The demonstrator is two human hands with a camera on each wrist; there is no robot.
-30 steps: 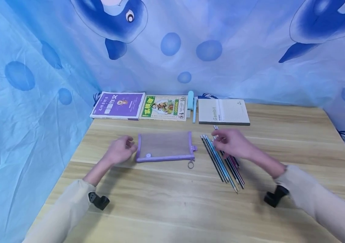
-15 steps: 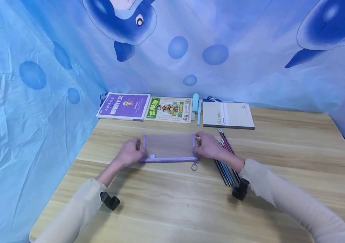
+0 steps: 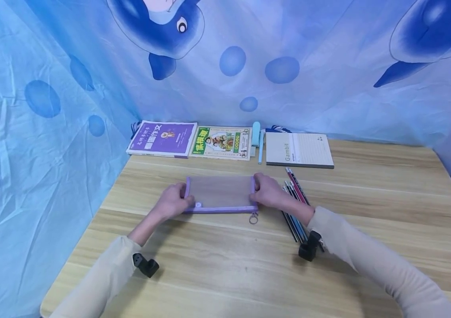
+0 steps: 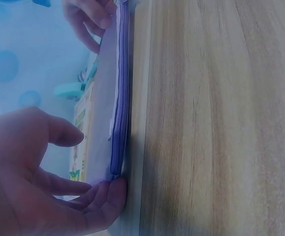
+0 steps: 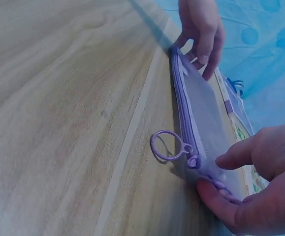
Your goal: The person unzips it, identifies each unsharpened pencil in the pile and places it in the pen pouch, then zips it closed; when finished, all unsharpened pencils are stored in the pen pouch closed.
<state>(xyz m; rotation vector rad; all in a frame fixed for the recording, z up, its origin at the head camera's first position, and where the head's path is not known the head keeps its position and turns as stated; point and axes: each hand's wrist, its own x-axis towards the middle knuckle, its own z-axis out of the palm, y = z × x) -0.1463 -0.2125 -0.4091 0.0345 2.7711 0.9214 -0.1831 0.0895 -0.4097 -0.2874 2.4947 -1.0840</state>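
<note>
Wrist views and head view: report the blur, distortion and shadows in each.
Head view: sharp, wide-angle bend at the table edges, soft shadows under the sleeves. Left wrist view: left hand close and blurred, pouch soft. Right wrist view: right hand blurred, zipper ring crisp.

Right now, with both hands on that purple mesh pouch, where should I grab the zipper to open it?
Take the ring pull at the mesh pouch's right end, coming in from the near side with the right hand. It lies flat and exposed on the table, probably easy to hook, while the left hand holds the opposite end.
</note>
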